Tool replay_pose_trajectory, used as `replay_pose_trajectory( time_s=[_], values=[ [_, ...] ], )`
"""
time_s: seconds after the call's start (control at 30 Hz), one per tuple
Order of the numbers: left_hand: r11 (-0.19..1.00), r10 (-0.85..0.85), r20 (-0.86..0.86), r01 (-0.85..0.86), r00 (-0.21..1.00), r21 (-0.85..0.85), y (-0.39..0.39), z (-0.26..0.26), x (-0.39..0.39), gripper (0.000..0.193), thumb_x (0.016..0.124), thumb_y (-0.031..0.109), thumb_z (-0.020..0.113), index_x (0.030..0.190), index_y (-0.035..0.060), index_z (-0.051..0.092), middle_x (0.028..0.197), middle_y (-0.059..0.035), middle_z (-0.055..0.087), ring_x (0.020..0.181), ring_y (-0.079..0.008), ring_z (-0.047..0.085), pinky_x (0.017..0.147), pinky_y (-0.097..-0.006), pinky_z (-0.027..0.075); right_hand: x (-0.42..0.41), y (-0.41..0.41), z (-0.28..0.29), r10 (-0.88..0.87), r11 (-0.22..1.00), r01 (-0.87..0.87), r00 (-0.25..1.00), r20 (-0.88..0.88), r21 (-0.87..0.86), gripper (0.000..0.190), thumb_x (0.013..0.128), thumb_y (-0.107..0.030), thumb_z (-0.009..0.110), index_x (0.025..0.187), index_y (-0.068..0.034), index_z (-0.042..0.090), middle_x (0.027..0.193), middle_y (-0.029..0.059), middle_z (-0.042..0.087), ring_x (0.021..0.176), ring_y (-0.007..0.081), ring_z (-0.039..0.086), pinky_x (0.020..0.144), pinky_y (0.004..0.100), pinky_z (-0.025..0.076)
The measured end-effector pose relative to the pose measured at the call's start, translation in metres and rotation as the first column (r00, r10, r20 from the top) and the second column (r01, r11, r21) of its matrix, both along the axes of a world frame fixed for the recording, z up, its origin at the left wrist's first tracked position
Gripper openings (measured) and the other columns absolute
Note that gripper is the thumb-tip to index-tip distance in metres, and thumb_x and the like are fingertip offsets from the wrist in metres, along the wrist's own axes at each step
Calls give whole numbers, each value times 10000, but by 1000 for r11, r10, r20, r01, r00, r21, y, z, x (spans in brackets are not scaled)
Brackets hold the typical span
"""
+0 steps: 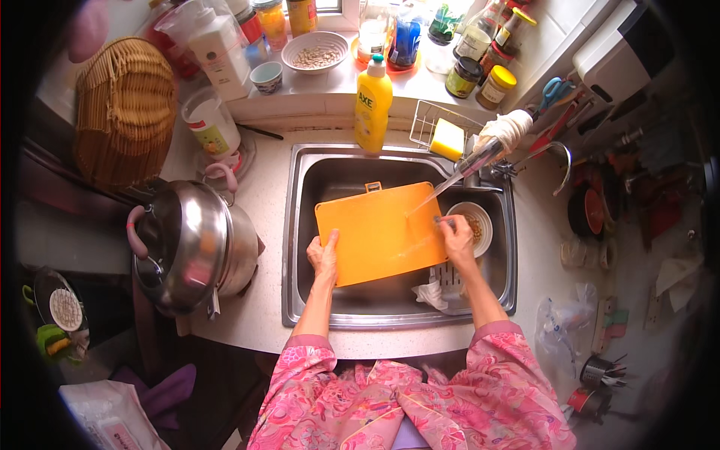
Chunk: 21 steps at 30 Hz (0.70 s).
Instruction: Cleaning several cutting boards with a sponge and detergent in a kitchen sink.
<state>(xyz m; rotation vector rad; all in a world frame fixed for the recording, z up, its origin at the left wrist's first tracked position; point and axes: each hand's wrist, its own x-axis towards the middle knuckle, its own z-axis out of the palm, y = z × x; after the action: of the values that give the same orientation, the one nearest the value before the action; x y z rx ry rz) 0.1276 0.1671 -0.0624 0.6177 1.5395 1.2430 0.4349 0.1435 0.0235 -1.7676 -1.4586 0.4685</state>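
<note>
An orange cutting board (377, 236) is held tilted over the stainless steel sink (288, 236). My left hand (323, 256) grips its left edge, with the thumb on top. At the right edge, my right hand (459, 237) pinches a small dark grey object (439, 221), too blurred to name. A stream of water runs from the tap (478, 160) onto the board's upper right. Just beyond my right hand, a white ribbed bowl (487, 222) with brown bits in it stands in the sink. Below the board lies a crumpled white cloth (430, 293).
Yellow dish soap (373, 107) and a wire rack with a yellow sponge (448, 138) stand behind the sink. A large steel pot (236, 247) is on the left. Several jars and a bowl of beans or nuts (315, 52) line the sill. A plastic bag (562, 320) lies right.
</note>
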Motion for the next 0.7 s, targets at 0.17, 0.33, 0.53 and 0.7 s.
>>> replay_pose_trajectory(
  time_s=[0.17,0.33,0.53,0.7],
  values=[
    [1000,-19,46,19,999,0,-2,-1,2,277,815,210,757,915,-21,643,829,-72,665,722,-132,589,661,-299,487,26,11,-9,-155,938,63,956,-249,-341,286,870,-160,602,1067,47,614,885,86,646,777,154,591,718,294,477],
    [1000,1,80,-2,997,11,-3,-14,-6,268,853,224,715,942,-18,644,843,-63,662,738,-128,589,673,-287,481,16,18,9,-151,851,-120,877,-457,-511,337,866,-176,614,1099,68,605,942,81,635,822,139,589,705,271,481],
    [999,-40,148,39,988,10,6,-13,1,254,943,236,597,1002,-10,626,882,-48,654,792,-117,581,706,-269,468,14,17,33,-150,881,-117,851,-503,-459,340,871,-167,615,1098,86,602,958,84,637,840,138,592,736,269,484],
    [997,-71,94,73,993,-26,8,-46,-9,402,1000,354,457,1175,7,560,1107,-80,616,989,-171,578,828,-311,474,0,15,58,19,941,-172,888,-460,-291,312,835,-128,637,1054,93,622,861,94,652,759,147,606,684,293,490]
  ],
)
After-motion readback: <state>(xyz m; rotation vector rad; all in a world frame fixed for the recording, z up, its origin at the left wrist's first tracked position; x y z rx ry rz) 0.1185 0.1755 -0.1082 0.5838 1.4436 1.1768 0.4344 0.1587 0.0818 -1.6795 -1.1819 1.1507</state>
